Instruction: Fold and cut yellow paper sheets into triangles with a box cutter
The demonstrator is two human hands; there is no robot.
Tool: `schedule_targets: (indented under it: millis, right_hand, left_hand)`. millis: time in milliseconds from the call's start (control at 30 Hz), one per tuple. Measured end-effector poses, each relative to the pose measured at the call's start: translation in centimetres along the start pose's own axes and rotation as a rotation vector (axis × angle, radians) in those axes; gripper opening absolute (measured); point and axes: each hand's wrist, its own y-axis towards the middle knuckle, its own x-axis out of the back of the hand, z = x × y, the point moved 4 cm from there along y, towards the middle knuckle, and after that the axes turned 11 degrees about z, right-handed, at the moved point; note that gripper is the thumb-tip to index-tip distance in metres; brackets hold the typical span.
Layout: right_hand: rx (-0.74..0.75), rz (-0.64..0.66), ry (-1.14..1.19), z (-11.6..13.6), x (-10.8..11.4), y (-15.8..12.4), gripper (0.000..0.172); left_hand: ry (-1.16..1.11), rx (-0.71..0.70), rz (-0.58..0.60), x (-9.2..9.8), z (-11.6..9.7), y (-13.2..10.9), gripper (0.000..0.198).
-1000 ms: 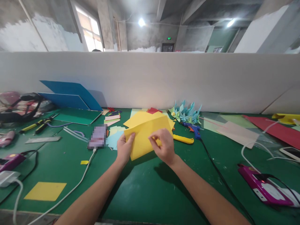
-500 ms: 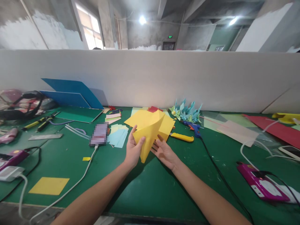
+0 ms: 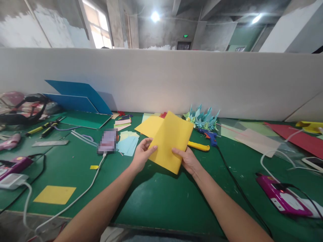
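Observation:
Between my two hands, tilted above the green table point(image 3: 151, 210), is a yellow sheet of paper point(image 3: 171, 143). My left hand point(image 3: 141, 155) pinches its left edge, thumb on top and fingers beneath. On the lower right edge, my right hand point(image 3: 189, 160) grips it the same way. Behind the sheet lies more yellow paper point(image 3: 149, 126), partly covered by it. A yellow-handled utility knife point(image 3: 199, 146) lies just right of the sheet, its blade end hidden. To the left are small light-blue paper slips point(image 3: 128, 144).
A blue glue gun point(image 3: 212, 138) with a black cord lies right, near teal paper flowers point(image 3: 202, 117). A phone point(image 3: 108, 141) on a white cable lies left. Blue boards point(image 3: 73, 102) lean behind it; pliers point(image 3: 51, 127) are nearby. A purple power strip point(image 3: 282, 196) sits at right.
The yellow sheet, curled into a cone-like shape before, is now held out flat. My right hand has moved from beneath it to grip its right edge.

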Motion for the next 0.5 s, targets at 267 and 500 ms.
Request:
schedule_targets:
  millis: [267,500]
  right_hand:
    - [-0.049,0.018,-0.131,0.5,0.2,-0.4,0.055]
    - [-0.086,0.001,-0.18,0.2,0.1,-0.5,0.055]
  left_hand:
    - [0.132,0.166,0.091,0.0,0.2,0.1,0.037]
    - [0.184,0.166,0.025,0.2,2.1,0.0,0.037]
